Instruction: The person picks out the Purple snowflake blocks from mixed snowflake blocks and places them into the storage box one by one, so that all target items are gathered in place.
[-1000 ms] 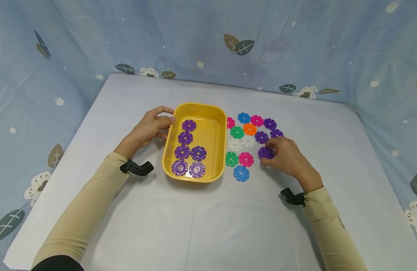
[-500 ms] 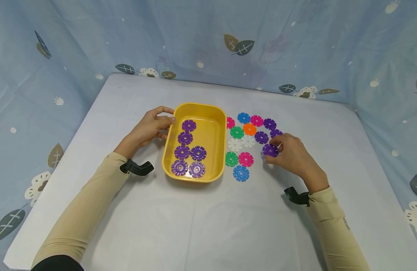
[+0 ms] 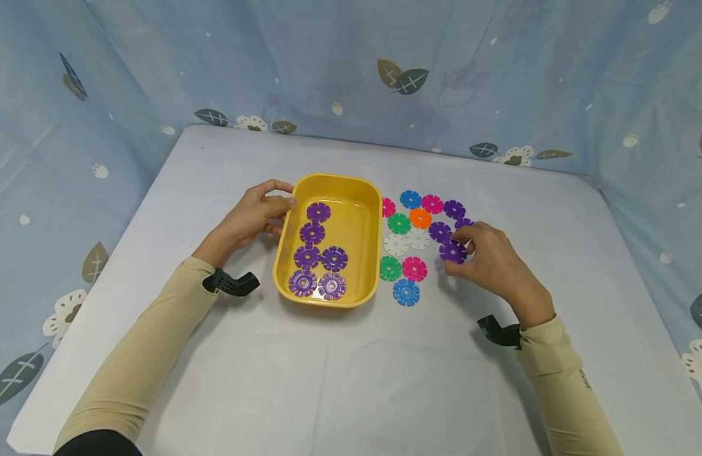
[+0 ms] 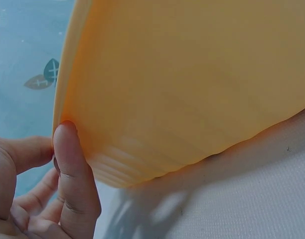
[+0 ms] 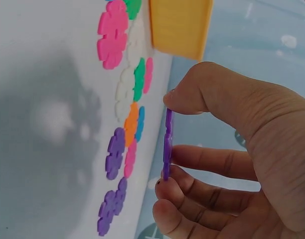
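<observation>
— Over the counter (image 3: 351, 380), right of the yellow tray (image 3: 362, 253): one purple disc (image 3: 453, 252), notched rim, flower-like. Who has it?

— Right hand (image 3: 492, 266). Clamped on it, thumb at one edge, fingers at the opposite one. Right-wrist view gets the disc edge-on, apart from the counter.

— Neighbours?

— Three loose purple discs (image 3: 440, 232) just beyond it, one partly behind the hand. Then, toward the tray: an orange disc (image 3: 421, 218), two white discs (image 3: 395, 244) side by side, two green discs (image 3: 399, 223), three pink discs (image 3: 414, 269), two blue discs (image 3: 406, 292). All flat on the counter. One pink is partly hidden by the tray's rim.

— Left hand (image 3: 249, 214)?

— On the tray. Left-wrist view: thumb and finger pinch its left rim.

— Tray contents?

— Six purple pieces (image 3: 312, 233): four in a slightly slanted column down the left, two more beside the nearest ones. Right part bare yellow.

— Anything else?

— Beige sleeves (image 3: 151, 342) on both arms, a black device (image 3: 231, 282) at each wrist. Blue curtain (image 3: 328, 76) behind, leaf and flower print.
</observation>
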Available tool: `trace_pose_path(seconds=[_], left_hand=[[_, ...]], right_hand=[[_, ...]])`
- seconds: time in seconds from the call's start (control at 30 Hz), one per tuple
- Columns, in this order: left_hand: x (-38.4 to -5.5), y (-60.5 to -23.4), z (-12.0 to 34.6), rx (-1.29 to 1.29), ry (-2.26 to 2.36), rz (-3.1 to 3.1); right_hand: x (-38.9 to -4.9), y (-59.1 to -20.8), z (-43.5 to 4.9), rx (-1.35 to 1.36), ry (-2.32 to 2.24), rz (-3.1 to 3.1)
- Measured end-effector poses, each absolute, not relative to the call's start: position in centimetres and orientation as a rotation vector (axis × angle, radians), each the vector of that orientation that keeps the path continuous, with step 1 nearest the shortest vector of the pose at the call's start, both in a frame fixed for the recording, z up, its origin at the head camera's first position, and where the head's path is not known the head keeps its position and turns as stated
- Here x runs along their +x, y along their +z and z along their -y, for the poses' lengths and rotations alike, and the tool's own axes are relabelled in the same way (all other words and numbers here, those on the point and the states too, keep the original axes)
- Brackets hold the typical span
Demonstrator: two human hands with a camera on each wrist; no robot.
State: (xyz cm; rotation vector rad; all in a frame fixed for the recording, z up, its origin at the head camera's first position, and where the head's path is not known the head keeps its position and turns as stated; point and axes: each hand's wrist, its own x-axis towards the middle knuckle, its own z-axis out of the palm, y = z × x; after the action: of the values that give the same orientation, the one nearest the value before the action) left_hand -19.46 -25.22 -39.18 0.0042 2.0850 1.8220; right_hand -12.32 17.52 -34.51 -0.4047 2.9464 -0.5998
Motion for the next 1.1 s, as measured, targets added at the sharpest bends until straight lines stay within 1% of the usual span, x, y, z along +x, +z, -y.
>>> trace_pose_path(seconds=[0.43, 1.1], left_hand=[[-19.5, -39.2, 25.2, 0.015, 1.825, -2.078], [-19.5, -39.2, 25.1, 0.015, 1.828, -2.074]], right_hand=[[-11.9, -33.3, -16.2, -0.442, -0.612, -2.946], [-12.1, -32.4, -12.2, -0.524, -0.673, -2.892]])
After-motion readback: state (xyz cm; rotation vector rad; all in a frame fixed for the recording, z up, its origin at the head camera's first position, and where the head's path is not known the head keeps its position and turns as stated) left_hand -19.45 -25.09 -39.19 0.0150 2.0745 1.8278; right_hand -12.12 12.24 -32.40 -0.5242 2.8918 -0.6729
